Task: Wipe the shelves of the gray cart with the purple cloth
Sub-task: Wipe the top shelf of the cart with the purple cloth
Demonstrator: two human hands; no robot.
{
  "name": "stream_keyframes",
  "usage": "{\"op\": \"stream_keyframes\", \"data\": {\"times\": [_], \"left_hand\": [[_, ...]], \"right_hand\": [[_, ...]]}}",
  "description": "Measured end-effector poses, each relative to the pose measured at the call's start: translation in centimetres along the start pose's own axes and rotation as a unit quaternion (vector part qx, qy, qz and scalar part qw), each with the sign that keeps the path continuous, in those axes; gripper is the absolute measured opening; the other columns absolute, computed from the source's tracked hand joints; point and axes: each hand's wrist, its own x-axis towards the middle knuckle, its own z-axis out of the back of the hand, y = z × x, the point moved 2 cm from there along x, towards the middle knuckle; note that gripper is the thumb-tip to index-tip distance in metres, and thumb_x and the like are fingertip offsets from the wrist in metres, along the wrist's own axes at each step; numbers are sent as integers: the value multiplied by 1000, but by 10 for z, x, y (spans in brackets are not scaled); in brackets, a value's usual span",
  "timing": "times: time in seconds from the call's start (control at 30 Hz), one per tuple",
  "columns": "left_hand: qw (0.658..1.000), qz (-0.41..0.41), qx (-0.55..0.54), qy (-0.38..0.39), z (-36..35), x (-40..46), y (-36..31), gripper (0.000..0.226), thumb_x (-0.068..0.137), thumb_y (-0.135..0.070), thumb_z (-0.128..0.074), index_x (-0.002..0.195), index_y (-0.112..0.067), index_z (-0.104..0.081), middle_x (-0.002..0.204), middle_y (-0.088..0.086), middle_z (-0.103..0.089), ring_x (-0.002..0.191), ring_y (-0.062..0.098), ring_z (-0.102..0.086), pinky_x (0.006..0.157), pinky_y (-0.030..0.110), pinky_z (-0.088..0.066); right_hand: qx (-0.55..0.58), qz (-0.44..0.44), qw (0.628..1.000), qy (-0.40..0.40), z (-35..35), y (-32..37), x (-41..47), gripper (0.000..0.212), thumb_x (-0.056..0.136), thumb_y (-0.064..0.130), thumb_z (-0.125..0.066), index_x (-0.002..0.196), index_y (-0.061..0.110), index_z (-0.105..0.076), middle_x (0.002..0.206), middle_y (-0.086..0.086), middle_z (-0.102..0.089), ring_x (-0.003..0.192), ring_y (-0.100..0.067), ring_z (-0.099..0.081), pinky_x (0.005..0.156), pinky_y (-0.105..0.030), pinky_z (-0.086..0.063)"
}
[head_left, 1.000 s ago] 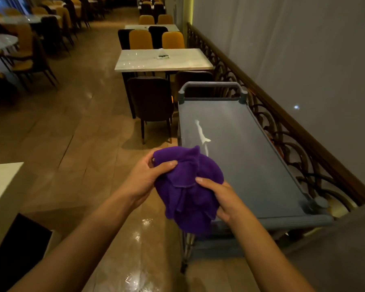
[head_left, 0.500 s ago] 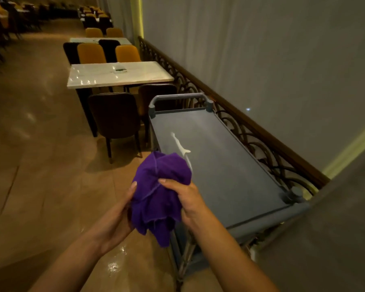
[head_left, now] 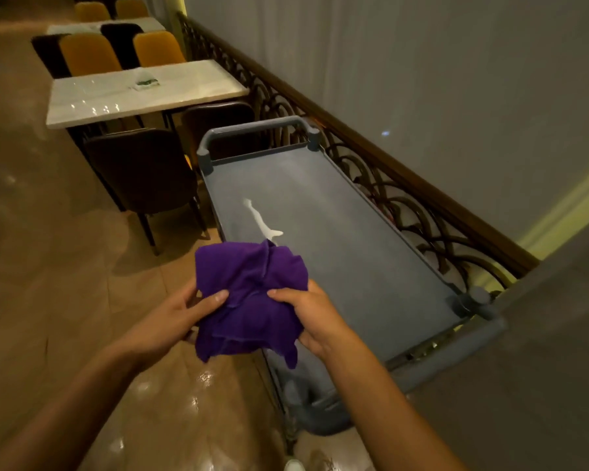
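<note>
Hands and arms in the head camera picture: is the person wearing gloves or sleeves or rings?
No gloves. The left hand and right hand are bare, and both forearms are bare as far as the picture shows, so no sleeves are visible. No rings, watch or bracelets can be seen. The fingers have short, plain nails.

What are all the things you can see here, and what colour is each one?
Cart: one, gray, beside the railing, handle at its far end.
Streak: one, white, on the cart's top shelf, just past the cloth.
Cloth: one, purple, bunched, held over the cart's near left edge.
Table: one, white top, past the cart; a second white table shows behind the chairs.
Small packet: one, green and white, on the near table.
Chairs: two dark ones on the table's near side; two yellow and two dark ones behind it.
Railing: one, dark brown, along the wall.
Floor: brown, shiny.
Left hand: grips the cloth.
Right hand: grips the cloth.
</note>
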Motion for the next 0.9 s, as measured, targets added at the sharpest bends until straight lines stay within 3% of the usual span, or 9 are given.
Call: {"op": "stream_keyframes", "data": {"times": [0.07, 0.2, 0.3, 0.53, 0.67, 0.73, 0.8, 0.83, 0.9], "left_hand": [[999, 7, -34, 23, -5, 15, -2, 52, 81, -50, -76, 128, -51, -54, 119, -4, -71, 103, 26, -73, 72, 35, -61], [979, -85, -162, -86, 2, 42, -47, 46, 81, -9, -62, 125, -24, -65, 109, 2, -76, 95, 17, -74, 74, 25, -61], [961, -125, -239, -61, 12, 53, -79, 35, 87, -17, -52, 113, -30, -72, 116, 3, -74, 98, 16, -74, 74, 29, -62], [943, 37, -330, 15, 13, 89, -42, 41, 96, -39, -44, 128, -22, -65, 135, 18, -63, 118, 46, -62, 83, 75, -49], [934, 96, -336, 73, 38, 122, -38, 55, 84, -60, -59, 122, -21, -71, 136, 19, -62, 122, 41, -61, 89, 61, -52], [934, 117, -315, 123, 43, 138, -42, 72, 75, -68, -71, 124, -16, -69, 133, 20, -64, 120, 38, -63, 87, 53, -57], [950, 97, -270, 120, 48, 155, -51, 55, 72, -43, -84, 115, -11, -74, 128, 23, -66, 108, 34, -71, 77, 43, -62], [961, 73, -245, 108, 53, 164, -55, 39, 75, -28, -81, 110, -11, -76, 125, 24, -67, 102, 32, -73, 73, 39, -63], [972, 32, -209, 97, 69, 177, -64, 31, 75, -12, -75, 106, -11, -77, 117, 23, -71, 99, 32, -73, 73, 37, -64]], "right_hand": [[25, 3, 1000, -4, 8, 4, 14, 36, 84, -4, -70, 114, 17, -72, 107, -10, -79, 99, -31, -75, 79, -39, -61], [77, 96, 988, 89, 5, 44, 32, 30, 81, -3, -71, 96, 21, -81, 106, -7, -79, 100, -23, -75, 81, -31, -60], [48, 200, 958, 200, -3, 91, 39, 10, 88, 16, -69, 92, 19, -78, 131, -5, -70, 121, -24, -67, 95, -33, -56], [-41, 165, 979, 113, 2, 87, 69, 35, 96, 11, -49, 117, 16, -75, 123, -10, -74, 115, -32, -70, 96, -41, -58], [-141, 200, 963, 112, 4, 90, 72, 36, 97, 7, -48, 102, 24, -79, 134, -9, -67, 124, -28, -64, 100, -41, -55], [-370, 264, 882, 121, -6, 87, 79, 30, 94, -3, -55, 98, 16, -77, 151, -3, -53, 144, -24, -43, 116, -49, -41], [-536, 286, 783, 134, -22, 79, 89, 32, 87, -7, -65, 109, 15, -73, 161, 4, -38, 153, -21, -23, 120, -52, -33], [-552, 274, 775, 140, -30, 77, 93, 40, 85, 0, -72, 119, 20, -70, 163, 7, -32, 154, -20, -20, 119, -52, -34], [-500, 223, 825, 142, -39, 77, 97, 65, 81, 23, -81, 139, 36, -55, 163, 14, -27, 151, -18, -27, 115, -47, -42]]}}
